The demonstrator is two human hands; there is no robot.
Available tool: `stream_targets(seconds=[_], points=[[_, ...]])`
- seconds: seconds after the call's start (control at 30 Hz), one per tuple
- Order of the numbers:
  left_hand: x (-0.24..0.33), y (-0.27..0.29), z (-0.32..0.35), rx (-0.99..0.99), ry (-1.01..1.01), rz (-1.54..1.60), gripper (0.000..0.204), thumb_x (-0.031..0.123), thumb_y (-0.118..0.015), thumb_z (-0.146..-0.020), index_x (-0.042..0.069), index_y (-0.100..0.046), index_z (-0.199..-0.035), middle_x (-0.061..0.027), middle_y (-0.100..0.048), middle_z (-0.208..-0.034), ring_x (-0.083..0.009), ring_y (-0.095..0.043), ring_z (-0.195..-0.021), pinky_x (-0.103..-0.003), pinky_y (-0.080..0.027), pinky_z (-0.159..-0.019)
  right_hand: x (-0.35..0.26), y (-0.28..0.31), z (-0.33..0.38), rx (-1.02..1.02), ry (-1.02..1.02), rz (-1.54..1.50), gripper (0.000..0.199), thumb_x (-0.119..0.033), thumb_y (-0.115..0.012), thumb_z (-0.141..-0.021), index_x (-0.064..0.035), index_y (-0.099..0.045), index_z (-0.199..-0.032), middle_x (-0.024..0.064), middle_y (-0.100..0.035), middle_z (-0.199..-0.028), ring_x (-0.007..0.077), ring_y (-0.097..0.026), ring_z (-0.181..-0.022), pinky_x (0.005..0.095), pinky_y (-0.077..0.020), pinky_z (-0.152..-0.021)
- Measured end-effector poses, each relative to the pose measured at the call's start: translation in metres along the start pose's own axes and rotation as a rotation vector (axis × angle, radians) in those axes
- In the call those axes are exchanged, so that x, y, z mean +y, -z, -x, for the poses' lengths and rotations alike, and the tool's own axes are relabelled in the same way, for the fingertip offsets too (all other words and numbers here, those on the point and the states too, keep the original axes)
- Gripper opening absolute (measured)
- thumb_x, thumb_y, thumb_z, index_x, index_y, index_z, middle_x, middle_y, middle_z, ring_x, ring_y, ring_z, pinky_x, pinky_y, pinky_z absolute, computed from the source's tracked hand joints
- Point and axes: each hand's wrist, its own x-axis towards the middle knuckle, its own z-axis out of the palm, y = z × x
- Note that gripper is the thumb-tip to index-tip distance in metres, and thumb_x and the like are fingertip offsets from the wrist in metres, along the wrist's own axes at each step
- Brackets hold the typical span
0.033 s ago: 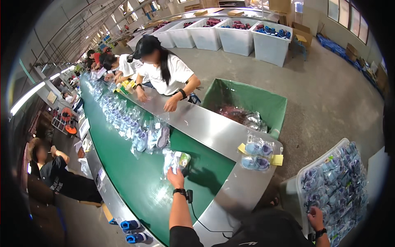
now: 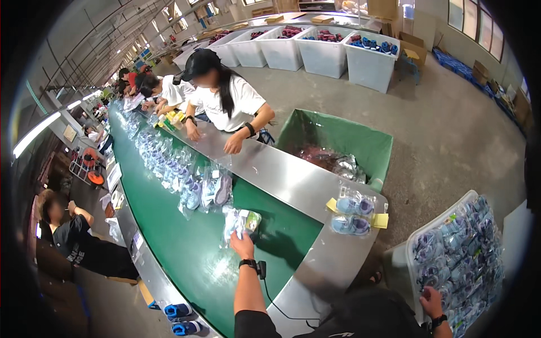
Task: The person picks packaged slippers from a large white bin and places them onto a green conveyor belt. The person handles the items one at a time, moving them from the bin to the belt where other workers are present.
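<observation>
My left hand (image 2: 242, 246) reaches over the green conveyor belt (image 2: 225, 276), its fingers closed on the near end of a clear bag of pale blue shoes (image 2: 241, 221). A green-and-white label shows through the bag. At the lower right, my right hand (image 2: 432, 304) is at the near edge of a white bin (image 2: 409, 265) heaped with bagged blue and lilac shoes (image 2: 459, 248). Its fingers are curled beside the bags there; what lies within them is hidden. A dense row of bagged shoes (image 2: 169, 166) lies along the belt ahead of my left hand.
Two pairs of shoes (image 2: 350, 215) with yellow paper lie on the metal ledge (image 2: 307, 194). Across the belt stands a co-worker (image 2: 231, 104), beside a green-lined bin (image 2: 360, 143). Another person (image 2: 93, 239) sits at left. Blue shoes (image 2: 180, 318) rest on the near-left ledge.
</observation>
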Motion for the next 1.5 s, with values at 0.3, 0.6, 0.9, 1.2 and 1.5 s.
stream_targets(seconds=[0.3, 0.6, 0.9, 1.2, 1.5], points=[[-0.006, -0.031, 0.012, -0.141, 0.213, 0.009, 0.051, 0.031, -0.062, -0.101, -0.002, -0.055, -0.140, -0.0299, -0.050, -0.140, -0.0474, -0.054, -0.126, -0.051, -0.045, -0.107, -0.062, 0.020, 0.015, -0.232, -0.198, 0.135, 0.044, -0.023, -0.069, -0.096, -0.0006, -0.063, -0.133, 0.0195, -0.072, -0.118, 0.0335, -0.069, -0.109, 0.0426, -0.0536, -0.096], [0.046, -0.023, 0.076, -0.254, 0.113, 0.030, 0.052, 0.027, -0.078, -0.088, 0.002, -0.054, -0.127, -0.0252, -0.051, -0.127, -0.0463, -0.059, -0.112, -0.051, -0.050, -0.097, -0.054, 0.009, -0.004, -0.287, -0.102, 0.156, 0.041, -0.021, -0.068, -0.097, -0.0007, -0.062, -0.132, 0.0193, -0.072, -0.115, 0.0321, -0.070, -0.105, 0.0418, -0.0542, -0.094], [0.111, -0.019, 0.197, -0.384, 0.859, 1.246, 0.056, 0.045, -0.078, -0.093, 0.001, -0.058, -0.121, -0.0106, -0.060, -0.114, -0.0223, -0.061, -0.101, -0.044, -0.055, -0.083, -0.053, 0.005, -0.011, -0.216, 0.005, 0.122, 0.040, -0.021, -0.068, -0.096, -0.0009, -0.063, -0.131, 0.0182, -0.073, -0.111, 0.0327, -0.070, -0.103, 0.0424, -0.0544, -0.091], [0.119, -0.006, 0.177, -0.271, 1.123, 1.408, 0.055, 0.049, -0.069, -0.099, 0.008, -0.058, -0.134, -0.0071, -0.067, -0.126, -0.0269, -0.067, -0.111, -0.045, -0.056, -0.097, -0.039, -0.007, -0.030, -0.039, 0.103, -0.041, 0.038, -0.009, -0.075, -0.081, -0.0004, -0.066, -0.117, 0.0117, -0.072, -0.092, 0.0230, -0.071, -0.080, 0.0348, -0.0569, -0.073], [0.170, 0.069, 0.170, -0.827, 0.816, 1.632, 0.075, 0.067, -0.039, -0.104, 0.010, -0.046, -0.152, -0.0106, -0.055, -0.150, -0.0336, -0.056, -0.133, -0.049, -0.045, -0.114, -0.136, 0.037, -0.073, 0.053, 0.199, -0.171, 0.041, -0.011, -0.074, -0.082, -0.0011, -0.067, -0.121, 0.0133, -0.071, -0.098, 0.0277, -0.070, -0.086, 0.0366, -0.0555, -0.078]])
